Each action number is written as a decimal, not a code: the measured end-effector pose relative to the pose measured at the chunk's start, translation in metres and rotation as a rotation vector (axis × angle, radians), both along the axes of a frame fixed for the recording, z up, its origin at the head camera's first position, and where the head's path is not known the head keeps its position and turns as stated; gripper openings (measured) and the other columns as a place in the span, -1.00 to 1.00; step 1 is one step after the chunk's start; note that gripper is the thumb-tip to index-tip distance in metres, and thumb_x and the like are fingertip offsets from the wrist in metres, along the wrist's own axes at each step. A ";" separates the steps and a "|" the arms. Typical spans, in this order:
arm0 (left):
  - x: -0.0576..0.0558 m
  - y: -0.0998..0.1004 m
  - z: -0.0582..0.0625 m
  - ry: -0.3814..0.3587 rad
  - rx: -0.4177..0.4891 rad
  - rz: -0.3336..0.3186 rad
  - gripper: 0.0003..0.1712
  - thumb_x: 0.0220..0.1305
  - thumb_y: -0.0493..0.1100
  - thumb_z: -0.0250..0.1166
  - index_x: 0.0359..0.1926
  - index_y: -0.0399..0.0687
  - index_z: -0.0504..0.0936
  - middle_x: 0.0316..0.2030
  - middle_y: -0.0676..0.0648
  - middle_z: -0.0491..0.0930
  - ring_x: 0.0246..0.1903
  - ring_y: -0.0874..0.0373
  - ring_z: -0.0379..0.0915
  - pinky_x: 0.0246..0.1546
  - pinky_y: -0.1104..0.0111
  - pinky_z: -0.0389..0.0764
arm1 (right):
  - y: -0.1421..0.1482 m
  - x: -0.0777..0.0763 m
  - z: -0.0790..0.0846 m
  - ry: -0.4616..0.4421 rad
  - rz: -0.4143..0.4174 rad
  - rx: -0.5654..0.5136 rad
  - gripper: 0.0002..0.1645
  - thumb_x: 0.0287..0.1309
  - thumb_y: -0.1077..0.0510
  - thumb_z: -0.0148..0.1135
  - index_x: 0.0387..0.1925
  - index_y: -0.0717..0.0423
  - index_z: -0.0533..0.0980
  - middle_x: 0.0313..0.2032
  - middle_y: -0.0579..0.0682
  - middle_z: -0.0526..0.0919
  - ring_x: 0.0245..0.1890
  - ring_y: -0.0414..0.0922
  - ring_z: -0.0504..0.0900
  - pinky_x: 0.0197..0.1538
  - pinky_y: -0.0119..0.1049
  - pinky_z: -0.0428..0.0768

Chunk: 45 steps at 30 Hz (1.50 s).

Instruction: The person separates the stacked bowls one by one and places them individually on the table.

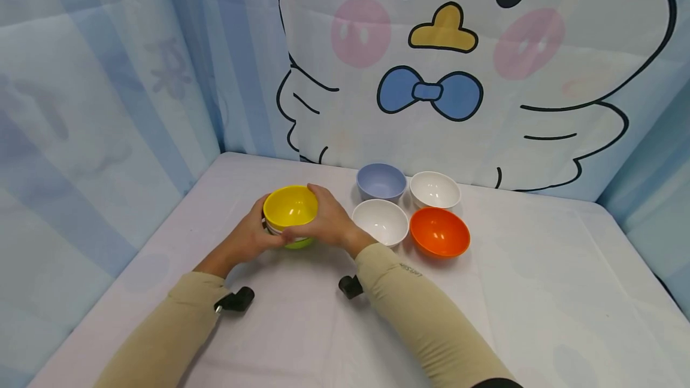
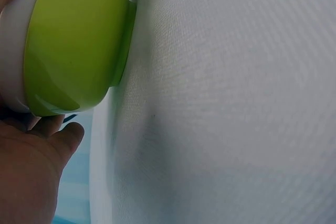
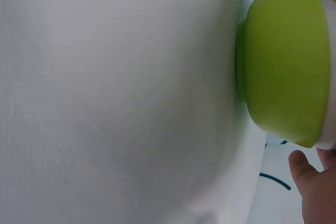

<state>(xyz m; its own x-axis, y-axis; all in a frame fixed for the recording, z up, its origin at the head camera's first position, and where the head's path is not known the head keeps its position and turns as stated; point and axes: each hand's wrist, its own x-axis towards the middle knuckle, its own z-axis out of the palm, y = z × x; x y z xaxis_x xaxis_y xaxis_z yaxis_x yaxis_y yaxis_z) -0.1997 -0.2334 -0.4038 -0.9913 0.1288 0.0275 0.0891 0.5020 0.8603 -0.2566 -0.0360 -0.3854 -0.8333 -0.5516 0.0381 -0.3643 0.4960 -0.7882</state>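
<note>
Both hands hold a stack of nested bowls at the left of the table, one hand on each side. On top is a yellow bowl; white rims show under it, and a lime green bowl is lowest. My left hand wraps the stack's left side, while my right hand grips it from the right with the thumb across the front. In the left wrist view the green bowl has its foot right at the tablecloth, with a white bowl nested in it. The right wrist view shows the green bowl likewise.
Right of the stack stand a periwinkle blue bowl, a white bowl at the back, another white bowl in front, and an orange bowl. A curtain with a cartoon figure borders the white-covered table.
</note>
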 end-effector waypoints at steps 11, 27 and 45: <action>-0.001 0.000 -0.001 -0.012 -0.008 0.006 0.24 0.09 0.06 0.52 0.53 -0.22 -0.11 0.41 -0.29 0.14 0.33 -0.21 0.17 0.37 -0.09 0.20 | 0.001 0.002 -0.002 0.035 -0.016 -0.058 0.35 -0.16 -0.27 0.53 0.54 0.12 0.04 0.41 0.03 0.25 0.20 -0.06 0.40 0.28 -0.15 0.44; 0.001 -0.001 -0.001 0.028 0.043 -0.031 0.16 0.10 -0.07 0.51 0.50 -0.27 -0.05 0.39 -0.33 0.16 0.32 -0.23 0.18 0.36 -0.16 0.17 | 0.003 0.007 0.011 0.125 -0.044 -0.133 0.29 -0.10 -0.16 0.56 0.52 0.15 0.05 0.37 0.08 0.28 0.19 -0.04 0.42 0.25 -0.15 0.48; 0.000 -0.002 -0.001 -0.027 0.020 -0.017 0.28 0.12 0.01 0.52 0.53 -0.30 -0.18 0.45 -0.36 0.04 0.35 -0.29 0.14 0.34 -0.15 0.22 | 0.047 0.023 0.040 0.213 -0.094 -0.224 0.27 -0.16 -0.02 0.62 0.50 0.20 0.11 0.36 0.12 0.30 0.23 0.05 0.35 0.23 -0.02 0.48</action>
